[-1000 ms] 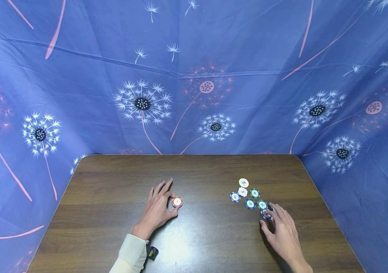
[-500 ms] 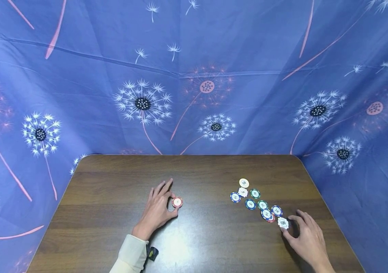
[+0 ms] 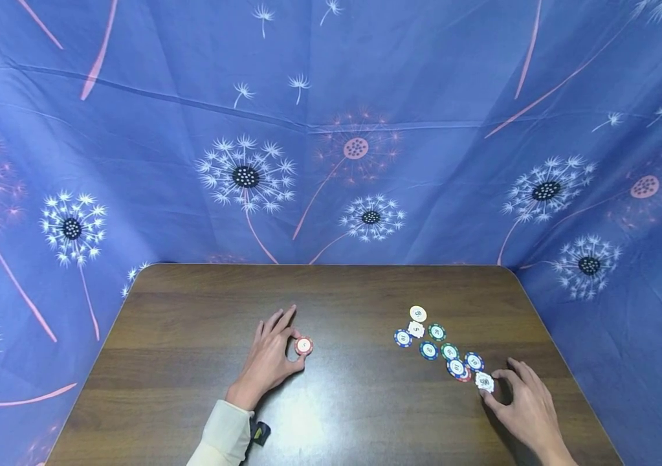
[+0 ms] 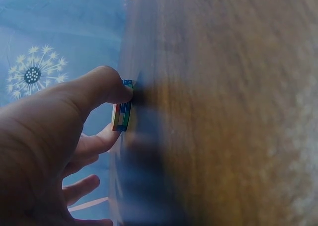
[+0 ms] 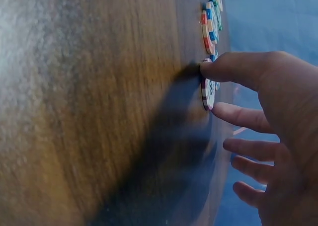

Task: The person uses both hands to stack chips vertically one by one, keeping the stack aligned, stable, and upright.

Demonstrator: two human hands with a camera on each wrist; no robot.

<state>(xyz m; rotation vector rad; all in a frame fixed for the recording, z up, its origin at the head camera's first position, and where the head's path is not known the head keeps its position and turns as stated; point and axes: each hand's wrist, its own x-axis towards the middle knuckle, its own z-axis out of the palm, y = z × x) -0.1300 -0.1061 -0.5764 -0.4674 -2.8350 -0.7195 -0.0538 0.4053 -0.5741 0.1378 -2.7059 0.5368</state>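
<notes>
My left hand pinches a short stack of poker chips between thumb and index finger, a red-and-white one on top. In the left wrist view the edge of the chip stack shows red, green and blue bands. Over to the right, the thumb and index finger of my right hand grip a white poker chip at its edges, flat on the table. Its other fingers stretch loosely away. Up and left of that chip lie a blue chip and another blue chip overlapping a red one.
The loose chips continue in an uneven line: green, blue, another green, blue-and-white, white and pale yellow. The brown wooden table ends at a blue dandelion-print cloth.
My right hand has moved right and nearer the body, off the blue chip, uncovering a red and another blue chip. It now holds the white chip. My left hand stays put.
</notes>
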